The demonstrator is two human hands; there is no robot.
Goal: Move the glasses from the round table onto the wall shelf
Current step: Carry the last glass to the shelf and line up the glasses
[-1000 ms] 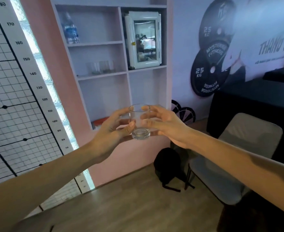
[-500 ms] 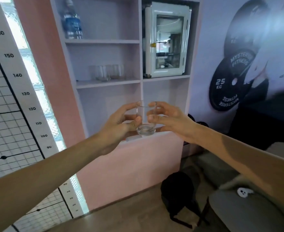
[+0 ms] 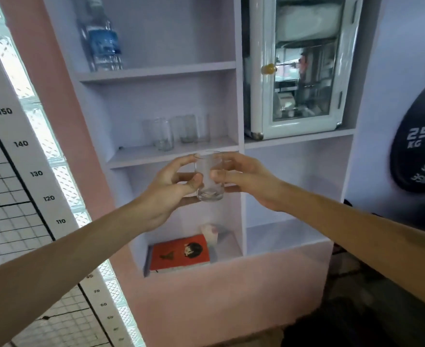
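Left hand: thumb and fingers clasp the carried glass from the left
Right hand: clasps its right side; fingertips hidden behind it
Carried glass: upright, before the wall shelf edge
Shelf glasses: blurred, count unclear
Bottle: top cut off

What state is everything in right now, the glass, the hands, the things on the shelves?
Held glass: upright, empty, off the shelf.
Left hand: gripping it.
Right hand: gripping it.
Shelf glasses: upright, empty.
Water bottle: standing.
Cabinet door: closed.
Red book: lying flat.
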